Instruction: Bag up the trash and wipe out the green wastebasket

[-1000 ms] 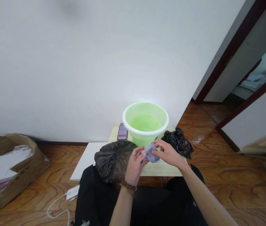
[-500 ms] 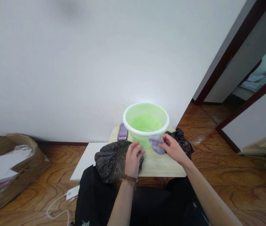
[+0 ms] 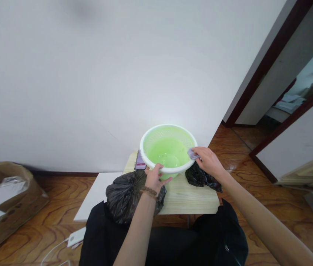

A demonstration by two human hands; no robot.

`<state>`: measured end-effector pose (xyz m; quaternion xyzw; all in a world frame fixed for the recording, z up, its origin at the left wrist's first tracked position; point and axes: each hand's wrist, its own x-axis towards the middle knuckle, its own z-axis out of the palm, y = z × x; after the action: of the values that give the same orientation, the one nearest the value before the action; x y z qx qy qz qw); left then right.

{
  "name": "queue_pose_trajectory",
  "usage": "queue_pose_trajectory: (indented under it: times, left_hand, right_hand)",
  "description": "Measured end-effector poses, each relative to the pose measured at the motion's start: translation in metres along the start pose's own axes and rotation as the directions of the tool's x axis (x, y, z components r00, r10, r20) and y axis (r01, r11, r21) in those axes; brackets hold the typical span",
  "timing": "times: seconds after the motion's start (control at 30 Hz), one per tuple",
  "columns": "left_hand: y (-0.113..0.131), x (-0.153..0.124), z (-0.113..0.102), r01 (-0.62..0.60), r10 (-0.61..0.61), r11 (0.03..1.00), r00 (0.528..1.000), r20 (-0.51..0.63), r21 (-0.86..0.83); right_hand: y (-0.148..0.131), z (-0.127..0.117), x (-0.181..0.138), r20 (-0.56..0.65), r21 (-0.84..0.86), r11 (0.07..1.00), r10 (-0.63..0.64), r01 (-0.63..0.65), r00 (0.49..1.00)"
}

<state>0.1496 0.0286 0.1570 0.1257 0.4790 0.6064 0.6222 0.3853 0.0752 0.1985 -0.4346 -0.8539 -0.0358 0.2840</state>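
A light green plastic basket (image 3: 159, 137) with a white rim stands at the back of a small pale wooden table (image 3: 185, 197). My left hand (image 3: 155, 177) grips the basket's near rim, a bead bracelet on the wrist. My right hand (image 3: 208, 161) holds a small crumpled lilac cloth (image 3: 191, 153) at the basket's right rim, just over the edge. A full black plastic bag (image 3: 124, 195) lies on the table's left front, right under my left forearm. A second crumpled black bag (image 3: 199, 177) lies beneath my right hand.
A phone (image 3: 140, 162) lies left of the basket by the wall. A white board (image 3: 95, 194) sits left of the table. An open cardboard box (image 3: 5, 207) with papers is on the wood floor at far left. A white charger and cable (image 3: 74, 238) lie on the floor. A doorway (image 3: 292, 96) opens at right.
My right hand carried the lilac cloth from in front of me up to the basket's right rim. My left hand let go of the cloth and took hold of the basket's near rim.
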Motion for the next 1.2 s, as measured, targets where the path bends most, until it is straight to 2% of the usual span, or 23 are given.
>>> queue_pose_trajectory:
  times: [0.13,0.23,0.37,0.57,0.73,0.83,0.93,1.07,1.13,1.2]
  left_hand:
    - [-0.019,-0.024,-0.012,0.097,-0.092,0.994,0.992,0.086,-0.055]
    - [-0.028,-0.038,-0.012,0.148,-0.131,0.980,0.983,0.129,-0.130]
    - [-0.036,-0.047,-0.002,0.097,-0.077,0.975,0.991,0.105,-0.198]
    - [-0.062,-0.048,0.013,-0.020,0.028,0.974,0.999,0.034,-0.227]
    - [-0.075,-0.042,0.009,0.005,0.005,0.978,0.999,0.048,-0.209]
    - [-0.080,-0.039,0.001,0.017,-0.010,0.980,0.999,0.037,-0.200]
    - [-0.084,-0.037,-0.003,0.028,-0.025,0.975,1.000,0.016,-0.219]
    - [-0.087,-0.037,-0.003,0.046,-0.038,0.968,0.999,0.039,-0.247]
    - [-0.087,-0.037,-0.003,0.051,-0.037,0.966,0.998,0.059,-0.254]
    - [-0.087,-0.037,-0.006,0.049,-0.032,0.964,0.997,0.067,-0.261]
  right_hand:
    - [0.005,0.002,-0.026,0.068,-0.047,0.997,-0.065,0.069,0.996]
    - [0.003,-0.004,-0.040,0.106,-0.054,0.992,-0.108,0.115,0.988]
    - [-0.004,-0.005,-0.053,0.115,-0.060,0.993,-0.091,0.098,0.989]
    - [-0.033,0.016,-0.081,0.123,-0.059,0.998,0.025,-0.017,0.992]
    - [-0.065,0.038,-0.102,0.221,0.040,0.998,-0.059,0.051,0.973]
    - [-0.060,0.048,-0.112,0.276,-0.007,0.993,-0.115,0.122,0.954]
    - [-0.036,0.048,-0.119,0.317,-0.106,0.978,-0.136,0.177,0.939]
    - [-0.016,0.042,-0.123,0.275,-0.238,0.966,-0.029,0.098,0.961]
    - [-0.028,0.046,-0.121,0.240,-0.255,0.967,0.042,0.021,0.970]
    - [-0.053,0.056,-0.119,0.224,-0.215,0.976,0.082,-0.032,0.971]
